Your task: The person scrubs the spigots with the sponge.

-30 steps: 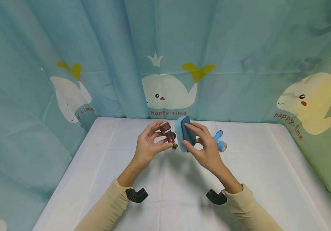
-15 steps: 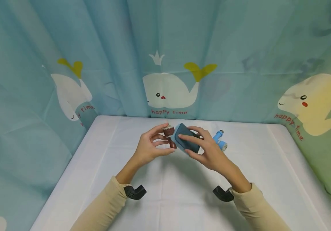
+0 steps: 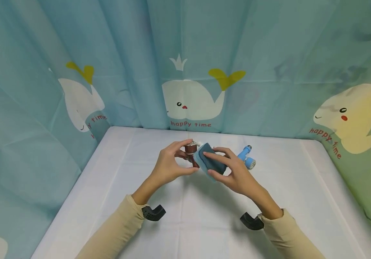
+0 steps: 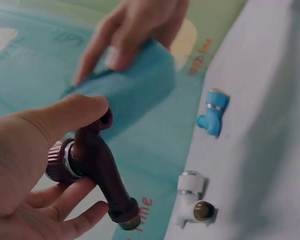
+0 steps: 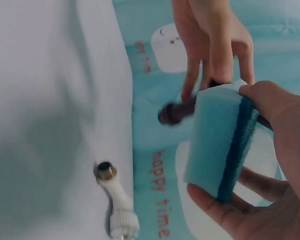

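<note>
My left hand [image 3: 169,162] pinches a dark brown plastic tap [image 3: 191,148] between thumb and fingers, above the table. In the left wrist view, the brown tap [image 4: 110,175] shows its ribbed collar near the palm and its threaded end pointing down. My right hand [image 3: 237,172] grips a two-layer blue sponge [image 3: 213,163], light on one side and dark on the other. The sponge's light side faces the brown tap, close against it. Whether they touch cannot be told for certain. The right wrist view shows the sponge [image 5: 215,135] partly hiding the tap.
A blue tap [image 3: 249,160] lies on the white table [image 3: 185,223] beyond my right hand. A white tap [image 4: 191,185] with a brass-coloured end lies near it, mostly hidden in the head view. A whale-print curtain [image 3: 133,72] hangs around the table's back and sides.
The brown tap has turned from tilted to more upright in my left hand. My right hand has lowered the sponge slightly and turned its dark face more towards the head camera.
</note>
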The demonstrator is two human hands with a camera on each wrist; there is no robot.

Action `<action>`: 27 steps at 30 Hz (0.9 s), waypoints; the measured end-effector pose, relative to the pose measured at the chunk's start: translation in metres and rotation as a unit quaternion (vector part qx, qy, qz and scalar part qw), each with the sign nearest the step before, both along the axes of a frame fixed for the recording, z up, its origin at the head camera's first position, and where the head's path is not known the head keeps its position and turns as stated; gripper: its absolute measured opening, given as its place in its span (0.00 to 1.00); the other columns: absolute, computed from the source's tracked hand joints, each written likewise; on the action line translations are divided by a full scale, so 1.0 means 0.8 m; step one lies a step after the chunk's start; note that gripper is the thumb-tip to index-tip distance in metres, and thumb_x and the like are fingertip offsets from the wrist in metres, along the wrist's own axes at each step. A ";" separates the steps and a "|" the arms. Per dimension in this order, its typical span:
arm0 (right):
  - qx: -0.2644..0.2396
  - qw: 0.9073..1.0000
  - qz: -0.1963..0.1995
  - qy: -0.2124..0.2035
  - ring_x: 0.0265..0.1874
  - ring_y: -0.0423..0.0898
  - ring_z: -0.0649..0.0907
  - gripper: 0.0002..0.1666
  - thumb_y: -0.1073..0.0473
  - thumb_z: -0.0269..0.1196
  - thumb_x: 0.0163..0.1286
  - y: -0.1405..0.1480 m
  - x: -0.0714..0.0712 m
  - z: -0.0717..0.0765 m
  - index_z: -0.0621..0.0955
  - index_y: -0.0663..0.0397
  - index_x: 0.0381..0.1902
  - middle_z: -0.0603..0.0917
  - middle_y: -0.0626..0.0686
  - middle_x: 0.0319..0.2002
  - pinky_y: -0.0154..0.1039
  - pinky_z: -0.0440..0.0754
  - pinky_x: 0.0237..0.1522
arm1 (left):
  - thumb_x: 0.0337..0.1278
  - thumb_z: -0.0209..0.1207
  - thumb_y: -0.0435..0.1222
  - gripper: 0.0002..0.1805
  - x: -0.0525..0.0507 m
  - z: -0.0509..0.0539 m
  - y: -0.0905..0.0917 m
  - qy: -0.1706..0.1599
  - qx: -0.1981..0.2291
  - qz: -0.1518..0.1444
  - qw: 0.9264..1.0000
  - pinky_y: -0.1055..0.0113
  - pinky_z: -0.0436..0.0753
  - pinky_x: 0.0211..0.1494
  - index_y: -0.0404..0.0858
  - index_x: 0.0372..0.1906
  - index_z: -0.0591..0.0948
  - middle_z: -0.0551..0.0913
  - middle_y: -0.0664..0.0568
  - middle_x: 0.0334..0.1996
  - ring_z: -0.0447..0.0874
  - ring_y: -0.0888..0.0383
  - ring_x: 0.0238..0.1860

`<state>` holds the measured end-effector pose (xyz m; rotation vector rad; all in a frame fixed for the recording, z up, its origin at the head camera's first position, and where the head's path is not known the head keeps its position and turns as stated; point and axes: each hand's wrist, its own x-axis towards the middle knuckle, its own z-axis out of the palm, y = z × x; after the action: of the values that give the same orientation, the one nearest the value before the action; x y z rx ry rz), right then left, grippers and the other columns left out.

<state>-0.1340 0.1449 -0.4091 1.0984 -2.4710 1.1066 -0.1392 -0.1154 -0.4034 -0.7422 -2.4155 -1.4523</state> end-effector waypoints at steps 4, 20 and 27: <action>0.005 0.999 0.014 -0.032 0.54 0.55 0.83 0.31 0.58 0.73 0.67 0.000 0.003 -0.002 0.80 0.43 0.68 0.74 0.60 0.66 0.43 0.86 0.41 | 0.34 0.85 0.34 0.47 -0.002 -0.002 0.004 0.048 -0.034 0.001 0.998 0.54 0.86 0.50 0.36 0.68 0.77 0.82 0.44 0.54 0.90 0.54 0.40; -0.118 0.991 -0.049 -0.043 0.57 0.50 0.80 0.35 0.65 0.72 0.67 -0.009 -0.009 0.004 0.77 0.47 0.71 0.75 0.54 0.66 0.41 0.88 0.42 | 0.44 0.79 0.26 0.47 0.000 -0.004 0.005 -0.070 0.122 -0.069 0.988 0.52 0.85 0.57 0.39 0.73 0.71 0.79 0.44 0.61 0.84 0.50 0.57; -0.112 0.989 -0.078 -0.051 0.55 0.52 0.81 0.35 0.63 0.72 0.67 -0.018 -0.011 -0.005 0.77 0.47 0.71 0.75 0.56 0.67 0.43 0.88 0.42 | 0.44 0.75 0.20 0.45 0.005 -0.005 0.004 -0.097 0.184 -0.104 0.973 0.54 0.84 0.60 0.35 0.72 0.71 0.78 0.38 0.62 0.85 0.43 0.54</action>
<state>-0.1431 0.1307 -0.4129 0.7901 -2.3856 1.3813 -0.1350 -0.1121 -0.4070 -0.8131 -2.1477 -2.0690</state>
